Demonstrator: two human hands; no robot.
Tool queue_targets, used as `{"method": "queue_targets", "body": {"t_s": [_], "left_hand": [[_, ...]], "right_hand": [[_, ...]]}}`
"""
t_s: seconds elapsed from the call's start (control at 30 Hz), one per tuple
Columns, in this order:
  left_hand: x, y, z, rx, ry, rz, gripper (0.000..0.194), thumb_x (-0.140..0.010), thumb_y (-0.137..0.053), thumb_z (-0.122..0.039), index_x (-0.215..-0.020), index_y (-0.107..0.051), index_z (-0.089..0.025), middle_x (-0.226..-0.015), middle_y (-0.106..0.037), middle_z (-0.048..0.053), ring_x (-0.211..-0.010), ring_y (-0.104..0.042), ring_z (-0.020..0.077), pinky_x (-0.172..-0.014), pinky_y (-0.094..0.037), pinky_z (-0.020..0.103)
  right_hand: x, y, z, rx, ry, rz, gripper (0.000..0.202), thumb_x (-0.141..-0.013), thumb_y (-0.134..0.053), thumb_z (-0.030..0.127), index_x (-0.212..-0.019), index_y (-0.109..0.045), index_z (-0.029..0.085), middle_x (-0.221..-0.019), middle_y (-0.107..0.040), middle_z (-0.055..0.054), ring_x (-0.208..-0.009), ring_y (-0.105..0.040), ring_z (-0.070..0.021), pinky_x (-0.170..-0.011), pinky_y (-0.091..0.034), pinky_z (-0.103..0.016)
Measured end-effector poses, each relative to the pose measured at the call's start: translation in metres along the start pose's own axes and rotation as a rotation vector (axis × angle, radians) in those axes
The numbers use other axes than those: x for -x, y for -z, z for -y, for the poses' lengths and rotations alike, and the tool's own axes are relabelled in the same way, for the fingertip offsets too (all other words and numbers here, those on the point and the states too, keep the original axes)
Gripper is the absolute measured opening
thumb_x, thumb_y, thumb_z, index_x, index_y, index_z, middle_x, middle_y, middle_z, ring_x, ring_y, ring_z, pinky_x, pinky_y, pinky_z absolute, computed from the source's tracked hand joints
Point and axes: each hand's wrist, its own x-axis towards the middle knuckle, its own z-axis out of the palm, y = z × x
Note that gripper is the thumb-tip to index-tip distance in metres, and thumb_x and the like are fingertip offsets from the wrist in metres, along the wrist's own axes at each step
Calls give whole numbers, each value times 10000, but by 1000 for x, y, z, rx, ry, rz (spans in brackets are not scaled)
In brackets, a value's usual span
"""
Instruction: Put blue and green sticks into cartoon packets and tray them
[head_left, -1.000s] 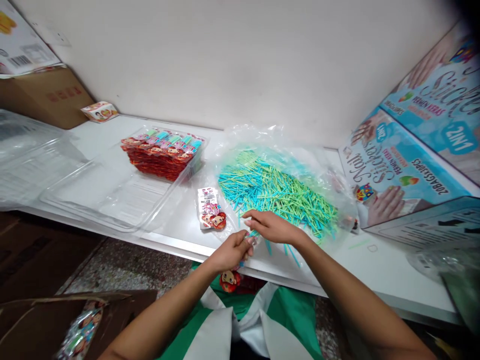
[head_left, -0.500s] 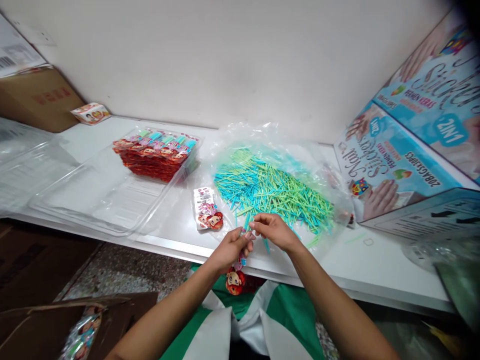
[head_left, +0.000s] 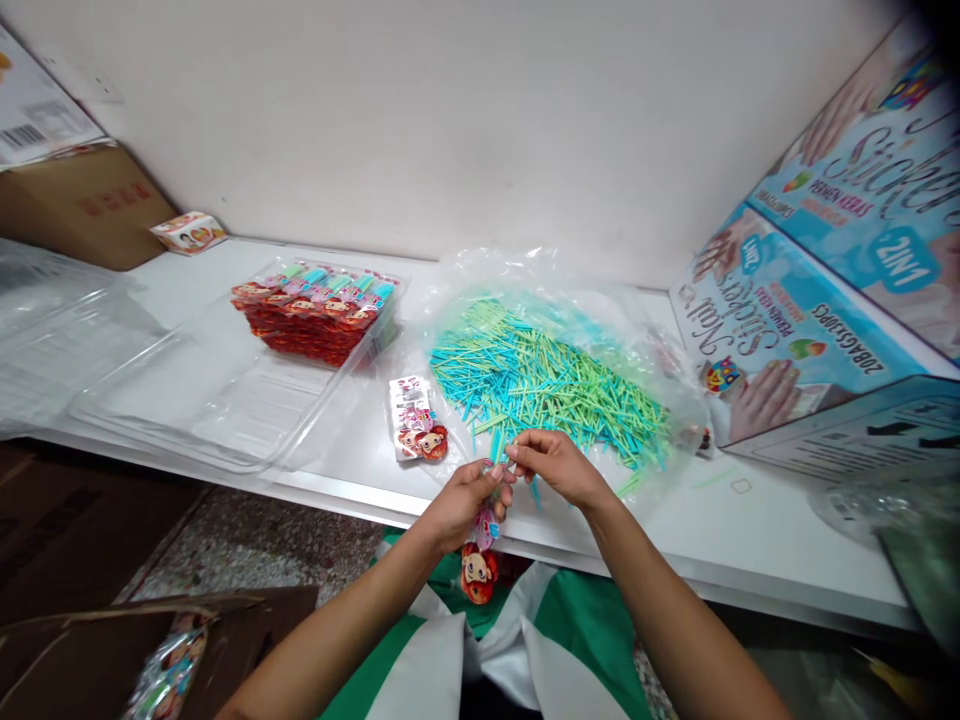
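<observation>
My left hand (head_left: 466,503) is closed around a small clear packet (head_left: 480,575) printed with a red-haired cartoon head, which hangs below the fingers past the table edge. Thin blue-green sticks (head_left: 496,443) stand up out of its top. Beside them my right hand (head_left: 553,465) pinches at the packet's upper end; what lies between its fingertips is too small to tell. Just beyond both hands, a heap of blue and green sticks (head_left: 551,375) spreads over a clear plastic bag (head_left: 517,268). Flat cartoon packets (head_left: 418,420) lie to the left of the heap.
A stack of red-haired packets (head_left: 311,325) stands in a clear plastic tray (head_left: 187,455) on the left. Blue printed boxes (head_left: 787,320) rise at the right. A brown carton (head_left: 90,205) and a small box (head_left: 189,232) sit at the back left; an open carton (head_left: 247,640) stands below.
The packet in my left hand has turned slightly and hangs a little more to the right, showing more of its pink label. Both hands stay close together, moved only slightly.
</observation>
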Motion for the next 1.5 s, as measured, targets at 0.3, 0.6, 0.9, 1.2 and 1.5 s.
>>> {"method": "queue_targets", "body": {"t_s": [0.3,0.6,0.9,1.2,1.5], "left_hand": [[-2,4,2,-92,-19,-72,335,-767,-544,-458,-836,-536,-130,-642,-537,0,-473,-447,60,-499,-348,196],[0,3,4,-65,-21,-62,334,-769,-545,-451,-843,-544,-126,-648,-543,1,-472,-450,57,-488,-335,194],[-1,-2,1,-83,-6,-79,354,-750,-555,-488,-802,-512,-140,-654,-557,4,-473,-460,65,-459,-310,189],[0,-1,4,-73,-20,-69,313,-777,-542,-446,-755,-503,-136,-644,-557,3,-473,-452,59,-479,-317,198],[0,-1,5,-36,-12,-18,302,-784,-542,-432,-767,-505,-133,-652,-562,12,-469,-448,58,-481,-322,198]], "right_hand": [[2,-17,-10,49,48,-161,266,-783,-508,376,-954,-533,173,-671,-529,14,-626,-532,-129,-555,-440,-249],[-3,-18,-8,85,70,-185,164,-762,-512,313,-815,-573,171,-619,-509,27,-551,-488,-108,-557,-431,-246],[1,-21,-1,93,53,-195,157,-761,-480,286,-860,-546,184,-686,-556,19,-564,-532,-116,-585,-441,-266],[0,-21,-1,165,60,-215,146,-757,-512,302,-836,-543,184,-611,-514,39,-512,-492,-105,-526,-405,-241],[1,-24,0,89,44,-181,165,-741,-426,204,-881,-512,200,-736,-536,25,-556,-507,-100,-545,-438,-234]]}}
